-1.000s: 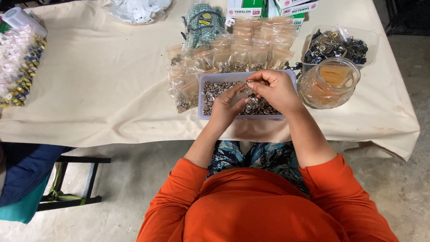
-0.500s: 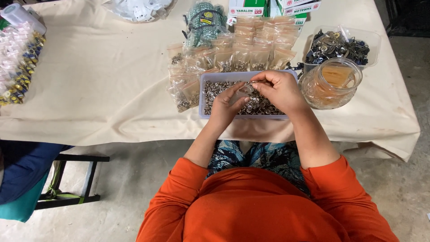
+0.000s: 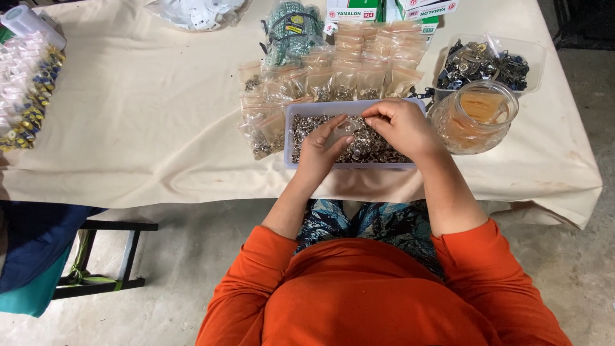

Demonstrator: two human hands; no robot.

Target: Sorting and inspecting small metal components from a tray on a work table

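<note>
Cream cloth covers the tabletop (image 3: 147, 122), and near its front edge sits a shallow pale-lilac tray (image 3: 289, 138) filled with small silver metal rings (image 3: 375, 148). Both hands work over this tray. The left hand (image 3: 320, 148) lies over the tray's left half, fingers stretched forward and loosely spread, a small clear bag (image 3: 346, 125) resting against its fingertips. The right hand (image 3: 398, 125) hovers over the tray's right half with its fingers curled narrow, pinching the far edge of that same little bag; whether a ring sits between the fingertips I cannot tell.

Just beyond the tray, rows of small clear packets (image 3: 359, 61) with dark metal bits in them lie overlapping, and more of them spill down along the tray's left side. To the right of the tray, just beside it, stands a round glass jar (image 3: 473, 118) with an amber tint. Behind the jar is a clear plastic box (image 3: 535, 57) of dark metal fittings. Beyond the packets lie a bundle of green cord (image 3: 291, 29) and some white-and-green cartons (image 3: 384, 9). Well to the left of the tray, at the tabletop's far edge, strips of small blue and yellow pieces (image 3: 25, 96) lie in rows. The person wears an orange top (image 3: 371, 295).
</note>
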